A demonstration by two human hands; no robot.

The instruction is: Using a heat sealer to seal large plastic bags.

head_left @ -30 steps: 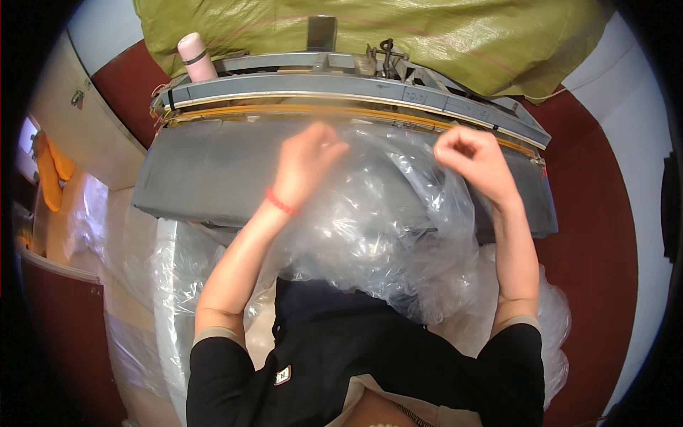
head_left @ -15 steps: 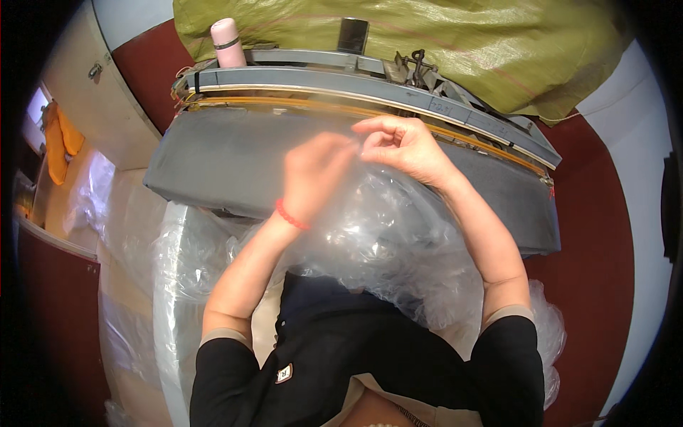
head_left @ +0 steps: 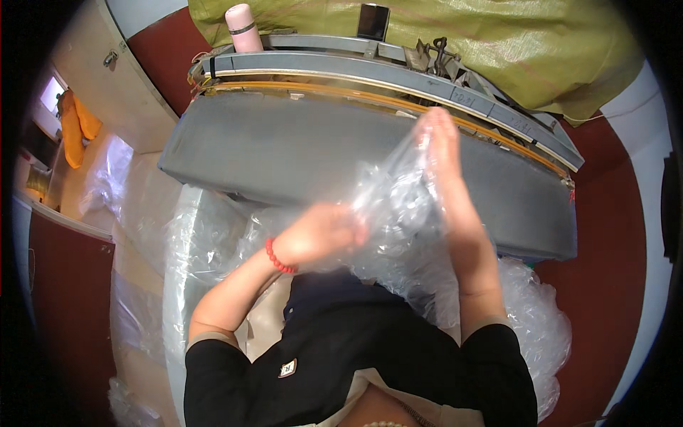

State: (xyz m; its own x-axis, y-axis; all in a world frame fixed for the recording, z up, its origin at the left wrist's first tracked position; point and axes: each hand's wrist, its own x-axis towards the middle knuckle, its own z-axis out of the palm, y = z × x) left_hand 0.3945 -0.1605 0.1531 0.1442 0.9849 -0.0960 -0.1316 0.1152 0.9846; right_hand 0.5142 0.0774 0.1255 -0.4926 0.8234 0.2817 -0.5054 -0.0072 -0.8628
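Note:
A thin clear plastic sheet or bag (head_left: pixel 405 206), crumpled and shiny, spans the space between my hands and hangs over my lap. My right hand (head_left: pixel 442 146) is raised over the grey padded surface, its fingers closed on the upper end of the plastic, which is drawn up into folds there. Lower and to the left, my left hand (head_left: pixel 324 231), with a red bead bracelet at the wrist, has curled fingers at the plastic's near left edge. Motion blurs its fingertips, but they appear closed on the film.
Ahead lies a long grey padded bench (head_left: pixel 284 146) with a metal rail (head_left: pixel 320 65) behind it. A pink bottle (head_left: pixel 243 30), a dark flat panel (head_left: pixel 373 23) and metal clamps stand at the rail. More plastic film (head_left: pixel 533 327) bulges at right; a wrapped roll (head_left: pixel 186 256) stands left.
My hands, close together before, are now apart. The right one went up and outward with the plastic; the left came down toward me. The film between them is stretched higher.

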